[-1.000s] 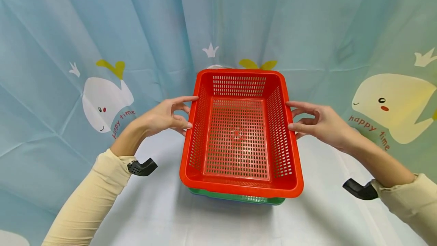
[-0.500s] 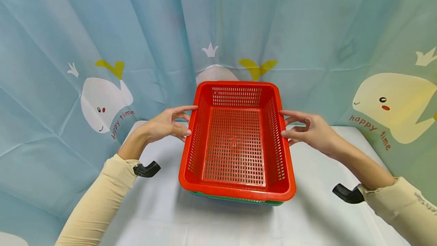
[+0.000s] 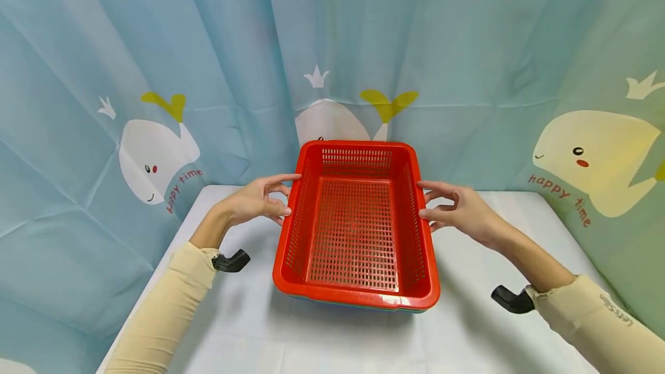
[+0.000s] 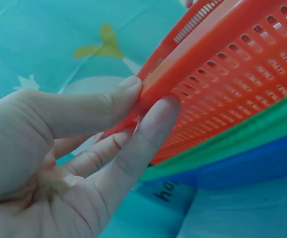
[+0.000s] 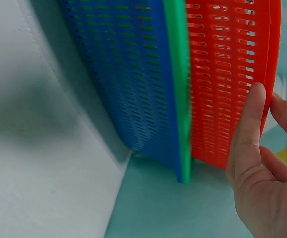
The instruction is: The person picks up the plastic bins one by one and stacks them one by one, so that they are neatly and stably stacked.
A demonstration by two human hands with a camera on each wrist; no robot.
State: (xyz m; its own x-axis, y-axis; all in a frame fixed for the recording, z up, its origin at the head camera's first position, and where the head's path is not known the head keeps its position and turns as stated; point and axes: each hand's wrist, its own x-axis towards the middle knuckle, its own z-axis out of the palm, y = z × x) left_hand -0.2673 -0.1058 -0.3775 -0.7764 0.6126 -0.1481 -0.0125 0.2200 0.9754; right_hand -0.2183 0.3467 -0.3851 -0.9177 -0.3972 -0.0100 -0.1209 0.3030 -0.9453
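The left hand (image 3: 254, 201) at nine o'clock and right hand (image 3: 459, 209) at three are pinching the slotted red basket (image 3: 355, 229) by its rim (nested in green and blue ones).

Bright, even light; soft shadows; wide-angle bending; wrist views slightly blurred.

The red basket (image 3: 356, 229), green basket (image 5: 181, 94) and blue basket (image 5: 128, 74) were glossy perforated plastic; the table cover (image 3: 249, 328) and whale-print backdrop (image 3: 156, 74) were matt, creased cloth.
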